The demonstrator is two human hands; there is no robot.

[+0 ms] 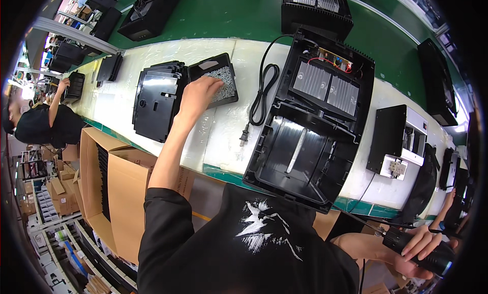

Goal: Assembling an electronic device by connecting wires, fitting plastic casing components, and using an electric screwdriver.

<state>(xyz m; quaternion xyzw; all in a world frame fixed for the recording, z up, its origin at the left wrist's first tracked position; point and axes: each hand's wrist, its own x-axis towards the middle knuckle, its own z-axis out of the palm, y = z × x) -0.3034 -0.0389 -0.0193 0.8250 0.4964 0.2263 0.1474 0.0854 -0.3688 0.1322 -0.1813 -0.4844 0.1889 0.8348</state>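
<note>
My left hand (199, 97) reaches into a black tray (235, 98) of small silver screws (225, 80). Its fingers are bunched together over the screws; what lies between the tips is hidden. At the lower right, my right hand (418, 249) is wrapped round a black electric screwdriver (438, 258), held off the table's near side. In front of me, a black plastic housing (310, 157) lies opened out, its inner side up. Its far half holds two clear-covered silver panels (327, 86) and a small circuit board (338, 61) with red wires.
Stacked black plastic panels (158, 101) lie left of the tray. A black power cord (259, 98) is coiled beside the housing. To the right stands a black and white machine (399, 141). An open carton (124, 192) stands below the table edge. Another person (48, 118) works far left.
</note>
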